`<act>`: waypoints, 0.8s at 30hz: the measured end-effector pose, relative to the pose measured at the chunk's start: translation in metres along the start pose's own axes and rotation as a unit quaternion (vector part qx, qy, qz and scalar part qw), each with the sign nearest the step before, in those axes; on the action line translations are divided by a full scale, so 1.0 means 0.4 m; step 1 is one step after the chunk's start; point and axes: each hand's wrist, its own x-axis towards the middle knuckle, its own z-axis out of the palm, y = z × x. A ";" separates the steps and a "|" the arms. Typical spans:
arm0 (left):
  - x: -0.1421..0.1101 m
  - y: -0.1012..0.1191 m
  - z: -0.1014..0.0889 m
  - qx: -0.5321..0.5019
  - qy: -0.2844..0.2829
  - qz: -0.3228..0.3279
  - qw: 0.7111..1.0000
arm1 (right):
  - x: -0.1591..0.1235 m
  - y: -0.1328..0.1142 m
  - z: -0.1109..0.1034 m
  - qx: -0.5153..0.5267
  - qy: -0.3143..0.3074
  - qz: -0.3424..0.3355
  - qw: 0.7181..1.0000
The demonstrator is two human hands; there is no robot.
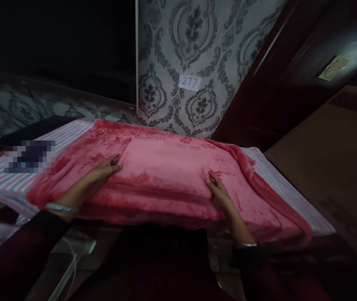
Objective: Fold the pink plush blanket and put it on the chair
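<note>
A folded pink plush cloth [162, 161] lies flat as a rectangle in the middle. Beneath it a larger pink-red plush blanket [99, 144] is spread out, its right border rumpled into a raised fold. My left hand [104, 167] rests by the folded cloth's left edge, fingers stretched out and apart. On the opposite side, my right hand [219, 188] is at the right edge, its fingers extended and the fingertips touching or nearly touching the cloth. Neither hand grips anything. Each wrist wears a bangle.
A striped cloth [278, 188] covers the table under the blanket. On its left part lies a dark, pixelated object [30, 156]. Behind stand a large dark screen [55, 46] and a patterned wall with a paper marked 277 [190, 82]. A cardboard box [332, 159] stands at the right.
</note>
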 end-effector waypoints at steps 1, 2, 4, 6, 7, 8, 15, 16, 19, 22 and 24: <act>0.008 0.018 0.005 0.037 0.000 0.020 0.999 | 0.008 -0.014 -0.002 -0.025 0.021 -0.031 0.999; 0.016 0.046 0.017 0.086 0.003 0.058 0.995 | 0.020 -0.036 0.002 -0.057 0.043 -0.073 0.995; 0.027 0.121 0.056 0.186 0.000 0.156 0.970 | 0.052 -0.099 0.030 -0.137 0.069 -0.166 0.974; 0.025 0.195 0.110 0.266 -0.036 0.217 0.938 | 0.086 -0.170 0.079 -0.231 0.062 -0.221 0.946; 0.020 0.223 0.137 0.304 -0.055 0.224 0.924 | 0.100 -0.199 0.108 -0.280 0.057 -0.223 0.932; 0.013 0.239 0.162 0.341 -0.068 0.223 0.911 | 0.112 -0.221 0.136 -0.329 0.054 -0.211 0.919; -0.006 0.131 0.229 0.459 -0.080 0.168 0.869 | 0.120 -0.166 0.243 -0.506 -0.037 -0.089 0.857; -0.004 0.114 0.229 0.461 -0.078 0.172 0.867 | 0.119 -0.153 0.245 -0.506 -0.042 -0.082 0.857; -0.001 0.093 0.226 0.459 -0.072 0.184 0.866 | 0.121 -0.138 0.241 -0.490 -0.043 -0.075 0.867; 0.000 0.093 0.225 0.448 -0.057 0.199 0.870 | 0.123 -0.144 0.238 -0.460 -0.045 -0.074 0.884; 0.001 0.093 0.226 0.439 -0.048 0.204 0.874 | 0.122 -0.149 0.238 -0.436 -0.043 -0.077 0.896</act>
